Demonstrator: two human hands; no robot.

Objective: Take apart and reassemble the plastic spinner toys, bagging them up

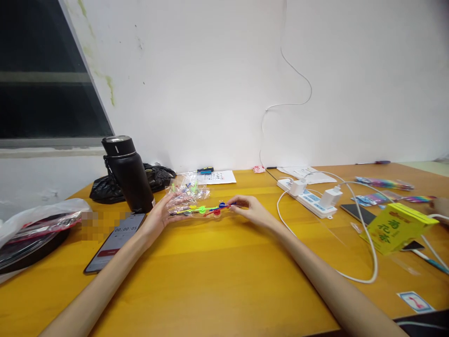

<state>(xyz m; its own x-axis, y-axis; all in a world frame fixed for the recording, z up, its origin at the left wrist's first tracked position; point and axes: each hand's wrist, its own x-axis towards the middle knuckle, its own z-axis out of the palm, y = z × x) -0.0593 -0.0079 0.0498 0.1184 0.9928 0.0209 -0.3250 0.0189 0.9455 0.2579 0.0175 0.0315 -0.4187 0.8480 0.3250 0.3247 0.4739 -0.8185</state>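
Head view puts both of your bare hands near the middle of the yellow wooden table [210, 281], reaching forward. Your left hand [159, 217] lies flat and unclenched, fingers spread, with a crumpled clear plastic packet [185, 191] resting against the fingertips. Your right hand [250, 208] pinches the right end of a bundle of thin coloured sticks [203, 209], which bear small green, red and blue round pieces. The bundle stretches level between your two hands, just above the tabletop, its left end lying on your left fingers under the packet. Just beside your left wrist lies a phone [115, 241] showing a timer, and behind it stands a black bottle [128, 173]. To the right of your right hand sits a white power strip [310, 199] with chargers plugged in, and further right a yellow box [396, 227].
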